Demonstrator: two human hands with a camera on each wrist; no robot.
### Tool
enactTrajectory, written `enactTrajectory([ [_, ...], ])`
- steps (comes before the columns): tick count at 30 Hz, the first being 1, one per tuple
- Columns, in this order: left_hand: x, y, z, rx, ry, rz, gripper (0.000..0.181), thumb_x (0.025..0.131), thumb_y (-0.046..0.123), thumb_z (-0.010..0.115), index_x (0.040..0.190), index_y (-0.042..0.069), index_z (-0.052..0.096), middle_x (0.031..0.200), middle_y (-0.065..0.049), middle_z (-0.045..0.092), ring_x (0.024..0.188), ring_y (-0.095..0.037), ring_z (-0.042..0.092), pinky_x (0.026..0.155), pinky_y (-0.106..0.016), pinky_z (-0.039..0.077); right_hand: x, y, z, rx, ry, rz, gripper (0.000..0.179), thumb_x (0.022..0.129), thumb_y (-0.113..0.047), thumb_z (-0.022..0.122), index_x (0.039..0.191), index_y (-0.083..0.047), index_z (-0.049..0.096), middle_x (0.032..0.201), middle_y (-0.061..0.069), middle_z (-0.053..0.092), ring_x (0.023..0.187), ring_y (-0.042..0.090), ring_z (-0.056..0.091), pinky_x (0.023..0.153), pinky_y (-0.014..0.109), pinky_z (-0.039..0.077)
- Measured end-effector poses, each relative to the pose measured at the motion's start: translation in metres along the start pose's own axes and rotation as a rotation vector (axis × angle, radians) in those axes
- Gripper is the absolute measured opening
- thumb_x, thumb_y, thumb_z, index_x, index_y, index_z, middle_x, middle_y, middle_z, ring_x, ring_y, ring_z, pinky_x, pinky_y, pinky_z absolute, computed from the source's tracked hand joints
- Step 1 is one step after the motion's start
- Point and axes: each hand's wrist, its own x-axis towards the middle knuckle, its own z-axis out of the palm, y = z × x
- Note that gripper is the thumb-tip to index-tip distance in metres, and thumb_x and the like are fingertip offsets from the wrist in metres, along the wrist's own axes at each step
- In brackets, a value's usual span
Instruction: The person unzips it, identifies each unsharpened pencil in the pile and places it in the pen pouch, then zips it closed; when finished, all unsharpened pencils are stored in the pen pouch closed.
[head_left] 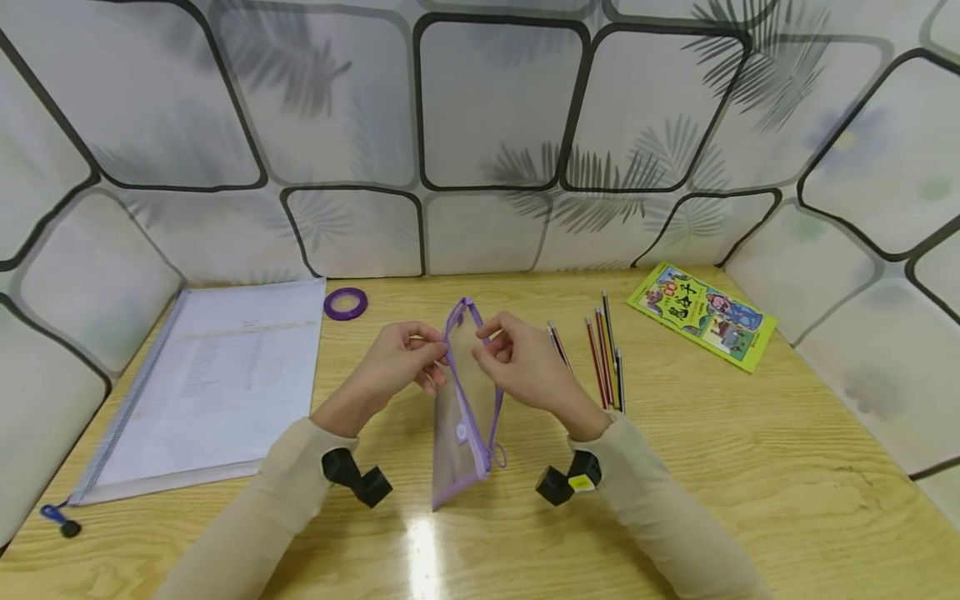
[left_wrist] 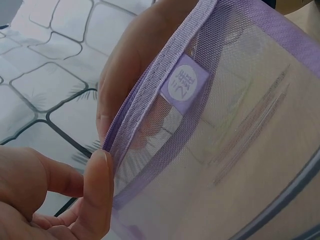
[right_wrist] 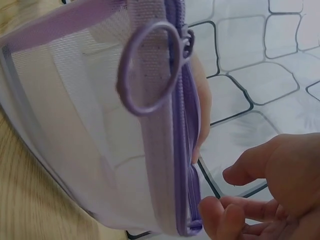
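Observation:
A purple-edged mesh zipper pouch (head_left: pixel 452 437) stands on edge between the hands, its zipped top spread apart. The left hand (head_left: pixel 401 358) pinches the left zipper edge near the far end; its thumb (left_wrist: pixel 98 172) lies against the tape in the left wrist view. On the other side, the right hand (head_left: pixel 525 362) has its fingertips beside the right zipper edge, thumb and forefinger apart. A ring-shaped zipper pull (right_wrist: pixel 124 85) hangs at the near end. A small purple tag (left_wrist: pixel 184 84) shows on the pouch's side. No contents are visible through the mesh.
Several pencils (head_left: pixel 602 354) lie right of the pouch, partly behind the right hand. A green-yellow booklet (head_left: pixel 705 317) lies at the back right. To the left are a purple tape roll (head_left: pixel 346 304) and a white document folder (head_left: pixel 217 383). A patterned cloth wall (head_left: pixel 487 108) encloses the table.

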Motion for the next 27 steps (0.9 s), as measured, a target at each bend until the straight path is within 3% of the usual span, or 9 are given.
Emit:
enactTrajectory([
  [7,-0.002,0.001,-0.001,0.001,0.001,0.003,0.017,0.098,0.003,0.049,0.109,-0.01,0.052,0.077,-0.005,0.065,0.055,-0.009,0.061,0.05,-0.024,0.054,-0.002,0.01,-0.008,0.011,-0.003,-0.034,0.019,0.092,-0.01,0.062,0.108,0.001,0.06,0.083,0.01,0.064,0.064,0.012,0.057,0.055,0.024,0.047],
  [15,-0.002,0.0,-0.001,0.007,-0.003,0.013,0.017,0.098,0.003,0.049,0.109,-0.011,0.052,0.08,-0.009,0.065,0.055,-0.009,0.061,0.051,-0.025,0.054,-0.009,0.023,-0.02,-0.047,-0.009,-0.028,0.017,0.093,-0.011,0.062,0.109,-0.003,0.06,0.087,0.009,0.064,0.068,0.012,0.056,0.058,0.025,0.047],
  [27,-0.003,0.001,0.003,0.011,-0.013,0.016,0.019,0.098,0.002,0.049,0.11,-0.012,0.052,0.074,0.0,0.063,0.055,-0.008,0.061,0.05,-0.024,0.054,-0.018,0.041,-0.035,-0.081,0.031,-0.011,0.017,0.094,-0.01,0.06,0.109,-0.002,0.061,0.088,0.009,0.063,0.071,0.014,0.055,0.061,0.026,0.046],
])
